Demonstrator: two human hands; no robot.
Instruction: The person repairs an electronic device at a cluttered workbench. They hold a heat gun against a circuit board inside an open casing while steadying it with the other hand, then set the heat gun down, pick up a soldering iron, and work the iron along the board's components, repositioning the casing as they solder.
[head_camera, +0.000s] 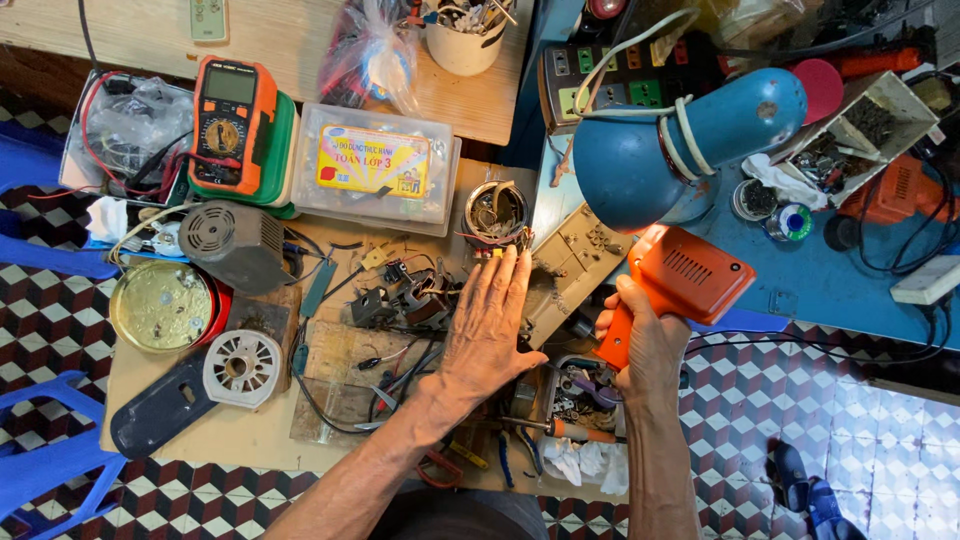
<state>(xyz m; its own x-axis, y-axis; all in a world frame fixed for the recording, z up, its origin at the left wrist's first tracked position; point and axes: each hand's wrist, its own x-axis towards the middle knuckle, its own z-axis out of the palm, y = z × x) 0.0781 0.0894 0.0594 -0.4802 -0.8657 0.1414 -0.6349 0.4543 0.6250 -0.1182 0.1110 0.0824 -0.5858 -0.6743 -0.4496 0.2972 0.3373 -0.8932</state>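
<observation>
Head view: I see right hand (650, 345) fingers wrapped around the orange pistol-shaped soldering gun (678, 285). Left hand (490, 325), fingers flat and empty, rests left of it on small motor parts (415, 298); tip not yet applied.

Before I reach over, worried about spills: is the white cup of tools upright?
Upright: the white cup stands on the wooden table, tools poking from its mouth.

The right hand (645, 350) grips the handle of an orange plastic pistol-shaped soldering gun (678, 280), beneath a blue metal desk lamp (690, 145). The left hand (490, 320) lies flat, fingers extended, over small dark electrical parts (405, 300) on the cluttered wooden workbench (240, 435).
</observation>
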